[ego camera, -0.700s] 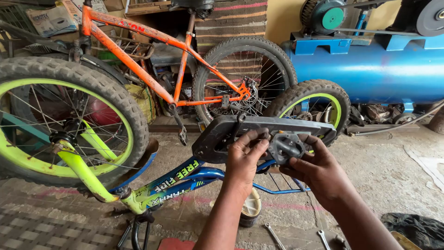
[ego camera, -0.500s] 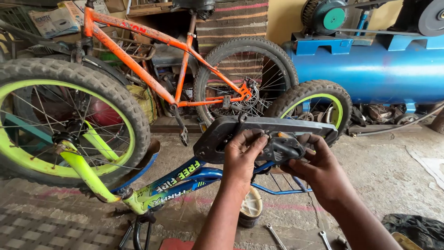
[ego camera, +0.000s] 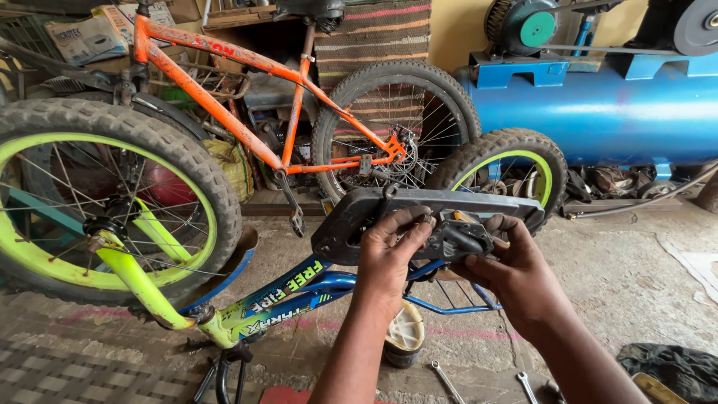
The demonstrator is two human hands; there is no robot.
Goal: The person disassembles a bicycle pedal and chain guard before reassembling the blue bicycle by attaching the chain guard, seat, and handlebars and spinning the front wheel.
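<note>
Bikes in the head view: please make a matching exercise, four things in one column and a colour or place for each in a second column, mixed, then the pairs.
1. pedal
2. upright bike frame
3. tank
4. spanner

a. blue
b. on the floor
c. orange
d. between the left hand and right hand

Pairs: 1-d, 2-c, 3-a, 4-b

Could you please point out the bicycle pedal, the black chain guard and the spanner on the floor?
Bicycle pedal (ego camera: 458,233), head view, on its dark body between both hands.
Black chain guard (ego camera: 345,224), head view, on its broad left end.
Spanner (ego camera: 446,379), head view, on its shaft.
</note>
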